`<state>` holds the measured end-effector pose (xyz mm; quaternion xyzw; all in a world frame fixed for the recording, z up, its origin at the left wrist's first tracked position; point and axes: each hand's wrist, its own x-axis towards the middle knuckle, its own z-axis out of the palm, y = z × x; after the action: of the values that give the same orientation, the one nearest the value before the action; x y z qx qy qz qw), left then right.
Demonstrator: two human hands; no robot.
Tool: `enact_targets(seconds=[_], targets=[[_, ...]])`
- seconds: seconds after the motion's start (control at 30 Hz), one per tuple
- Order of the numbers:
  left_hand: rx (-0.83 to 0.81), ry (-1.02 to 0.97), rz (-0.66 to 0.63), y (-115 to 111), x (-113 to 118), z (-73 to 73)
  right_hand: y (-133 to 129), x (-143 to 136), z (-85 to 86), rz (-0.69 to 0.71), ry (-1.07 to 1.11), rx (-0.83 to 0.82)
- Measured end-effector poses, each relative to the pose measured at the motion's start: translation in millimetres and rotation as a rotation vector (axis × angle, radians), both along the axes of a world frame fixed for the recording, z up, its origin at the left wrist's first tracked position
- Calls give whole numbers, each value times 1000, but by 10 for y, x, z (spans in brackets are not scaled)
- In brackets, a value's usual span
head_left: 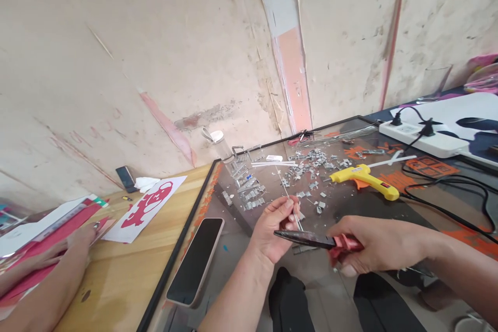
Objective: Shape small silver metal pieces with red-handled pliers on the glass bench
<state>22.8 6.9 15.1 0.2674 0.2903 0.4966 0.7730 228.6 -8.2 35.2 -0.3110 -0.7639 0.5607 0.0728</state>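
Note:
My left hand (271,231) is closed, thumb and fingers pinching a thin pale wire (285,187) that slants upward past the fingertips and also shows below them. In my right hand (379,245) is a pair of pliers (309,239) with dark jaws and red handles. The jaws point left and lie across the view just below my left fingers, close to the wire's lower end; whether they grip it I cannot tell. Beyond my hands, many small grey metal pieces (307,163) are scattered over the glass tabletop (249,254).
A yellow glue gun (368,177) lies on the right, its black cable running to a white power strip (424,137). Left of my arm rests a phone (196,261). A white-lidded bottle (221,145) stands by the wall. Another person's hands (73,249) work over red paper at the wooden table (116,275).

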Motion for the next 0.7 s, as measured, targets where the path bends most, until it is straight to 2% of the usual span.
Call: enact_targets(seconds=[0.07,0.1,0.23,0.33,0.47,0.7], targets=[[-64,-9,85,27,-20,-4,-3,-2,1,8,61,-51],[-79,-7,115,36,-24,-5,-3,-16,-6,-34,89,-62],[-82,46,114,17,15,-5,26,-113,-90,-367,225,26],[-89,102,92,-30,83,-2,66,-156,-190,-518,244,115],[-101,136,86,-75,151,-3,82,-167,-269,-540,222,221],[-116,198,119,-83,160,-4,52,-193,-219,-532,125,451]])
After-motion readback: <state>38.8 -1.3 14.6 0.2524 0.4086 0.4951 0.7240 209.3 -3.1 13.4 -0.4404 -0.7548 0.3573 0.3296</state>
